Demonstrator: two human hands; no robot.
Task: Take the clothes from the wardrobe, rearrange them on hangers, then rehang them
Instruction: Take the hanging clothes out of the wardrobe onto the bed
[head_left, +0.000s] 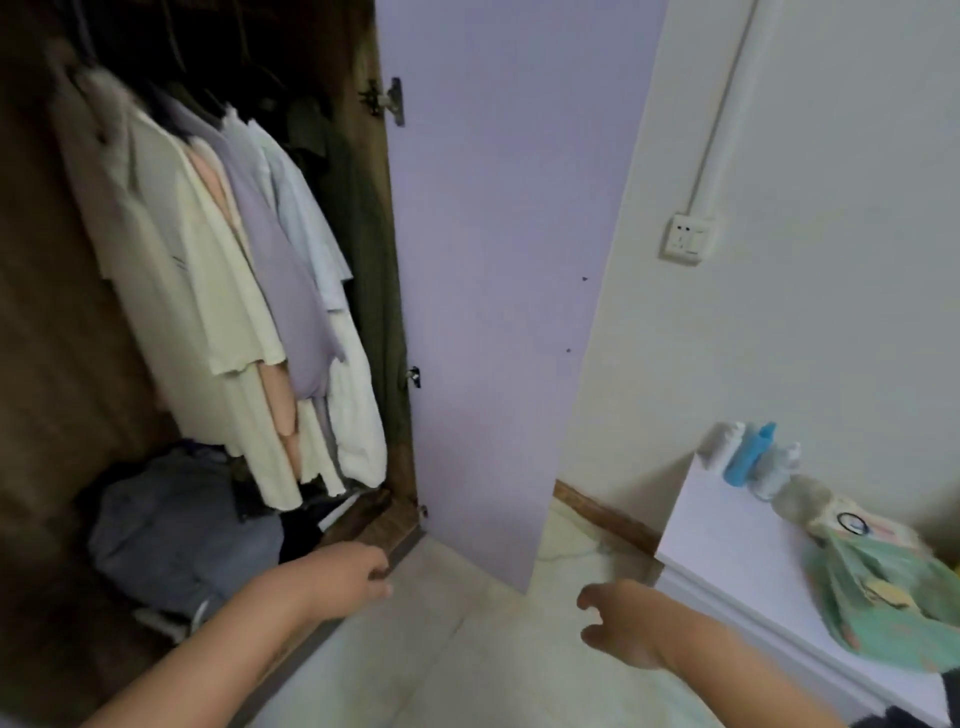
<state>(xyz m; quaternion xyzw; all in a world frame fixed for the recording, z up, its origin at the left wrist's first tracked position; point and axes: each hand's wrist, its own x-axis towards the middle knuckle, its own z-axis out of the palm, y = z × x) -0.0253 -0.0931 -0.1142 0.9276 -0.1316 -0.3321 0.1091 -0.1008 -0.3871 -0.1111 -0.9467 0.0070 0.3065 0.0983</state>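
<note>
Clothes: pale cotton shirts (249, 312) hang lengthwise downward inside brown wooden wardrobe (47, 364), above both hands.
Left hand (348, 574): loosely curled, holding nothing.
Right hand (621, 621): half open, holding nothing.

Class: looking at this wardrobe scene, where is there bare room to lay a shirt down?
Bare: the front of the white cabinet top, ahead of the bottles and beside the green bag. Crowded: the wardrobe floor, under the grey heap and hanging clothes.

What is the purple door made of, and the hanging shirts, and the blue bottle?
The wardrobe door looks like smooth painted or laminated board, flat and matte. The hanging shirts look like soft cloth, since they drape and wrinkle. The blue bottle is probably plastic, but it is too blurry to be sure.
</note>
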